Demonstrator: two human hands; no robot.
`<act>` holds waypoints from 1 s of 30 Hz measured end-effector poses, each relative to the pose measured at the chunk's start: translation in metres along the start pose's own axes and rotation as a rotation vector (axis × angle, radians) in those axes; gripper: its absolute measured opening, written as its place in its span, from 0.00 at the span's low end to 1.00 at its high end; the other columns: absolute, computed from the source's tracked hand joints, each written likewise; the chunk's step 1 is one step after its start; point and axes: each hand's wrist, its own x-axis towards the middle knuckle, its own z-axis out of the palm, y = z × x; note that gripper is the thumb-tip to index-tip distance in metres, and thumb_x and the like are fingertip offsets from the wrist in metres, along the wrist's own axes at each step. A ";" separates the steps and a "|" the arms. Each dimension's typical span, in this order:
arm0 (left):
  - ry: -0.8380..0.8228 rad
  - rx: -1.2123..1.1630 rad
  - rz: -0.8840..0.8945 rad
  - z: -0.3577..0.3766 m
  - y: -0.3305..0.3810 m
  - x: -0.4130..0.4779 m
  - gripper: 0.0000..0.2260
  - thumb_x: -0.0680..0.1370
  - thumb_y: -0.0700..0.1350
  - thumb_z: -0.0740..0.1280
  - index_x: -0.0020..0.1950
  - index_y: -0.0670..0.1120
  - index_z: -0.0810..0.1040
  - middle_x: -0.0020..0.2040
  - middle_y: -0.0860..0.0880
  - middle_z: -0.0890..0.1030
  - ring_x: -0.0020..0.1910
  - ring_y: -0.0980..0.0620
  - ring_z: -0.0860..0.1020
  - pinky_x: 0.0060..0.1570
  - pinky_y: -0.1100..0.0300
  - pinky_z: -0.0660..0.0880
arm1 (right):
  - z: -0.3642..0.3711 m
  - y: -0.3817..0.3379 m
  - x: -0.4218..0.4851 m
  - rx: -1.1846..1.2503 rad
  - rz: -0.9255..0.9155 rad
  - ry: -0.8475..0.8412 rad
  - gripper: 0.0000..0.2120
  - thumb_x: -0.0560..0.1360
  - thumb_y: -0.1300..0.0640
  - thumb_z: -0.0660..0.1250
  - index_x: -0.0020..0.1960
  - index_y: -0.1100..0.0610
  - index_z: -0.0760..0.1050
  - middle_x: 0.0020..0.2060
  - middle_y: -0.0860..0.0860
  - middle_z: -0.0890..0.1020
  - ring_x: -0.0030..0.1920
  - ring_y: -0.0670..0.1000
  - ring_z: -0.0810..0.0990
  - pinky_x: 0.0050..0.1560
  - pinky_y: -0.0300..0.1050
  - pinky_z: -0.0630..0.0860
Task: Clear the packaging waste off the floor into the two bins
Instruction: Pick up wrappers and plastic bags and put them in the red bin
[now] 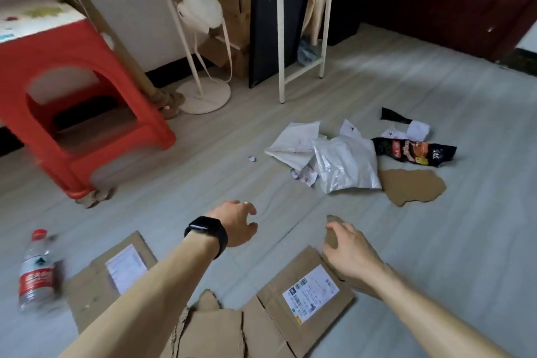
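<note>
Both bare forearms reach forward from the bottom edge, at 7 and 5 o'clock. The left hand (235, 224), with a black watch (206, 231) on its wrist, hovers palm down over the floor (436, 241) just below centre, its fingers loosely bent and holding nothing. The right hand (348, 250), at 5 o'clock, has thumb and fingers curled round the raised edge of a torn cardboard piece (331, 237). The rest of that piece runs under the palm and wrist and is hidden.

Just below the right hand lies a flattened labelled box (270, 317), and a second labelled cardboard sheet (96, 285) lies at 7 o'clock, partly covered by the left forearm. Ragged cardboard (209, 328) at 6 o'clock is cut off by the frame.

At 2 o'clock a loose heap lies well apart from both hands: a silver-white mailer bag (345, 167), a white bag (293, 142) touching it, a black snack wrapper (412, 150), a brown cardboard scrap (412, 186) and small paper scraps (415, 131). The wrapper's print is too blurred to read. A plastic bottle (36, 270) with a red label lies at 8 o'clock, smeared by blur. A red stool (87, 113) stands at 10 o'clock.
</note>
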 end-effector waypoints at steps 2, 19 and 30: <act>-0.036 0.007 -0.023 0.021 -0.011 0.031 0.20 0.80 0.57 0.60 0.72 0.57 0.69 0.69 0.50 0.72 0.66 0.46 0.73 0.61 0.51 0.73 | 0.009 -0.001 0.031 -0.033 -0.011 -0.032 0.24 0.79 0.49 0.62 0.74 0.52 0.65 0.72 0.53 0.68 0.73 0.55 0.67 0.73 0.48 0.63; -0.010 0.076 -0.045 0.088 -0.083 0.281 0.31 0.79 0.56 0.61 0.78 0.57 0.49 0.75 0.49 0.57 0.60 0.36 0.71 0.56 0.49 0.74 | 0.084 -0.007 0.350 0.109 0.193 0.279 0.32 0.77 0.34 0.58 0.77 0.45 0.57 0.74 0.55 0.62 0.74 0.60 0.58 0.75 0.53 0.54; 0.113 0.207 0.023 0.055 -0.070 0.346 0.15 0.84 0.43 0.54 0.71 0.50 0.65 0.65 0.47 0.73 0.57 0.38 0.75 0.43 0.49 0.72 | 0.122 0.012 0.363 -0.058 0.033 0.476 0.27 0.79 0.38 0.53 0.72 0.46 0.73 0.78 0.58 0.63 0.77 0.62 0.57 0.77 0.56 0.53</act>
